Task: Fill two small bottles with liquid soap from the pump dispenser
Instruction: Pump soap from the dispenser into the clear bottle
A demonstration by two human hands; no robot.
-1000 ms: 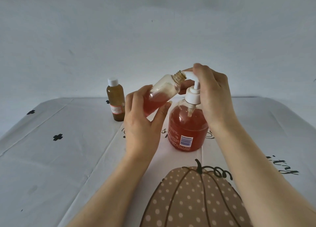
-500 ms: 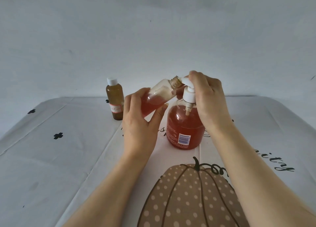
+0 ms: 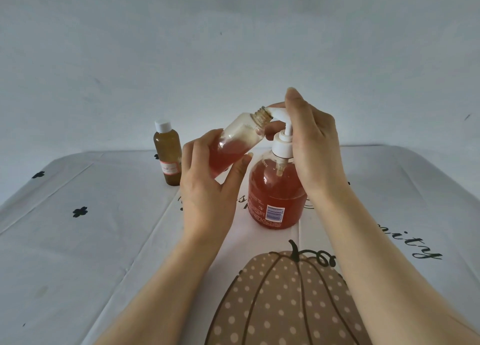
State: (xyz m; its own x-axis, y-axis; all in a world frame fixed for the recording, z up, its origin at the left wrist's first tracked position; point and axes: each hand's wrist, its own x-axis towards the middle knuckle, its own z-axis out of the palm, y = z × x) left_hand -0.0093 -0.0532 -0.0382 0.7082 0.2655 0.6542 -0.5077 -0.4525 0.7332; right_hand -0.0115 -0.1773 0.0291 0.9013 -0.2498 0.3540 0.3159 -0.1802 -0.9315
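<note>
Left grip (image 3: 207, 188) holds the half-filled bottle (image 3: 233, 147) tilted, mouth at the spout (image 3: 275, 112); right grip (image 3: 311, 142) curls over the pump (image 3: 284, 143)
Hold mouth and spout together above the bench (image 3: 91, 253), centre, and press slowly so nothing dribbles outside

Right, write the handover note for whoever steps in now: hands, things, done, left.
Left hand grips the open small bottle, tilted, neck at the spout of the pump head.
Right hand holds the pump head, thumb under the spout.
Dispenser stands on the table.
Done: capped bottle, back left, looks full.
Left: the open small bottle is roughly half full; pump more, then cap it.
</note>
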